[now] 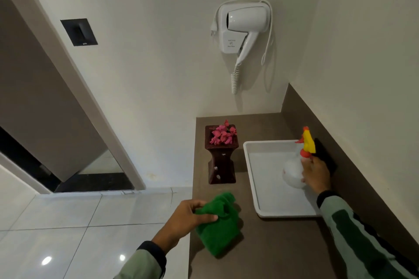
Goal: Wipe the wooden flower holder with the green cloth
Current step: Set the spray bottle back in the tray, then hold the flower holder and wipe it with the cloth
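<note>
A dark wooden flower holder (221, 164) with pink flowers (223, 135) in its top stands upright on the brown counter (272, 251), near the counter's left edge. My left hand (184, 217) grips a green cloth (218, 225) that hangs just above the counter, in front of the holder and apart from it. My right hand (316, 173) is wrapped around a clear spray bottle (294, 171) with a yellow and orange trigger head, over a white tray (267, 208).
A white hair dryer (243, 29) hangs on the wall above the counter, its coiled cord dangling. A dark flat object (325, 156) leans against the brown backsplash behind the bottle. White floor tiles and a door frame lie to the left.
</note>
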Motion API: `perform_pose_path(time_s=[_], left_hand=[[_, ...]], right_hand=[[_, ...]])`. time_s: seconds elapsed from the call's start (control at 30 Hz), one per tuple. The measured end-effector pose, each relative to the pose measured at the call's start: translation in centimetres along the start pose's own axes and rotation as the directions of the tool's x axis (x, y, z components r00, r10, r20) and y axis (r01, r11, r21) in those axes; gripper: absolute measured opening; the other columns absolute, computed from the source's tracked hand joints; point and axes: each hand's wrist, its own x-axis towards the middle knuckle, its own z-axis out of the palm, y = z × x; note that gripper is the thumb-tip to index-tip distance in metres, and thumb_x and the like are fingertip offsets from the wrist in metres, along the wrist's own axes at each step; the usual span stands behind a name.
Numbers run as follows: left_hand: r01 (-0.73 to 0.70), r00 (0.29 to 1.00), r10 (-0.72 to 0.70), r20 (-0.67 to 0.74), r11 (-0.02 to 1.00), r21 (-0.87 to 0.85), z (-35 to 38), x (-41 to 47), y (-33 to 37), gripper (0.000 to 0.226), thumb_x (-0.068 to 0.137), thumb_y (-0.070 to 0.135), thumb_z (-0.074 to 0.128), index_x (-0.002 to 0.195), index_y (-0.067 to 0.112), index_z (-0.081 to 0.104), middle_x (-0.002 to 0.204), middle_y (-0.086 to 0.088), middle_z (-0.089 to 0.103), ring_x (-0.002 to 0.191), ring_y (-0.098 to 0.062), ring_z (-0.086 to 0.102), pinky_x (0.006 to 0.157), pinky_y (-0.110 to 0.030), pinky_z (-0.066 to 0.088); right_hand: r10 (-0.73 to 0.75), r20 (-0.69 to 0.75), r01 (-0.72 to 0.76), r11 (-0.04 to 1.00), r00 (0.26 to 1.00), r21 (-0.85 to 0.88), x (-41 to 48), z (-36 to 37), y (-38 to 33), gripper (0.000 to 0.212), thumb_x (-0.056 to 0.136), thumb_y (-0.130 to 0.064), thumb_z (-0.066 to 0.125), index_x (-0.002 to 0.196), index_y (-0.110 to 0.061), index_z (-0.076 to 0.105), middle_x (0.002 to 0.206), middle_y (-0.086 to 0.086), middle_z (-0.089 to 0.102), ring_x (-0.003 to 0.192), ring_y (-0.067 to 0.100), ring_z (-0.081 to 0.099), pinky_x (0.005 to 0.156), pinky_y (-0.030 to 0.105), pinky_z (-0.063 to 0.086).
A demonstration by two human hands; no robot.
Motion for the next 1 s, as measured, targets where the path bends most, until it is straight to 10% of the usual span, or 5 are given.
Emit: perform_pose_path(time_s=[0.2, 0.37, 0.63, 0.8, 1.0], left_hand=[[-0.049, 0.985, 0.008, 0.172, 0.971, 0.235, 0.1, 0.0, 0.7, 0.029, 0.076, 0.018, 0.083, 0.102, 0.01, 0.074, 0.104, -0.005, 0.078, 0.096, -0.019, 0.074, 0.089, -0.038, 0.06], [-0.177, 0.937, 0.089, 0.337, 0.955, 0.24, -0.9, 0.8, 4.1, 0.028, 0.079, 0.012, 0.08, 0.106, 0.007, 0.072, 0.107, -0.011, 0.076, 0.099, -0.025, 0.072, 0.084, -0.033, 0.059], [-0.406, 0.914, 0.33, 0.237, 0.755, 0.515, -2.8, 3.6, 11.8, 0.058, 0.077, 0.047, 0.076, 0.13, 0.034, 0.058, 0.127, 0.01, 0.064, 0.117, -0.006, 0.058, 0.092, -0.018, 0.038], [-0.49, 0.744, 0.652, 0.144, 0.386, 0.782, -5.0, 7.6, 15.7, 0.077, 0.075, 0.073, 0.057, 0.136, 0.025, 0.053, 0.139, -0.001, 0.057, 0.128, -0.019, 0.049, 0.104, -0.038, 0.037], [-0.299, 0.901, 0.384, 0.202, 0.214, 0.93, -7.1, 13.1, 15.8, 0.124, 0.062, 0.092, 0.042, 0.157, 0.018, 0.011, 0.167, -0.007, 0.011, 0.152, -0.025, 0.012, 0.122, -0.053, 0.012]], right_hand=[[-0.125, 0.054, 0.098, 0.929, 0.991, 0.357, -8.3, 0.0, -1.1, 0.042, 0.079, -0.027, 0.074, 0.114, -0.033, 0.052, 0.11, 0.002, 0.062, 0.092, 0.023, 0.064, 0.073, 0.038, 0.055], [-0.173, 0.86, 0.067, 0.985, 0.481, 0.161, -15.9, 4.1, -1.0, 0.084, 0.062, -0.034, 0.088, 0.134, -0.031, 0.045, 0.129, -0.011, 0.061, 0.116, 0.006, 0.06, 0.095, 0.024, 0.051], [-0.092, 0.421, -0.086, 0.918, 0.903, 0.386, -18.2, 8.2, -1.4, 0.051, 0.071, -0.012, 0.084, 0.117, -0.01, 0.061, 0.111, 0.01, 0.071, 0.097, 0.018, 0.069, 0.079, 0.026, 0.061], [0.02, 0.188, -0.065, 0.969, 0.982, 0.239, -15.8, 10.5, -2.7, 0.057, 0.088, -0.007, 0.061, 0.138, -0.006, 0.033, 0.123, 0.023, 0.061, 0.109, 0.039, 0.06, 0.088, 0.037, 0.05], [-0.015, 0.017, 0.013, 0.994, 1.0, 0.108, -15.0, 15.1, -5.0, 0.067, 0.089, -0.007, 0.058, 0.148, -0.01, 0.026, 0.146, 0.017, 0.045, 0.134, 0.033, 0.044, 0.112, 0.048, 0.038]])
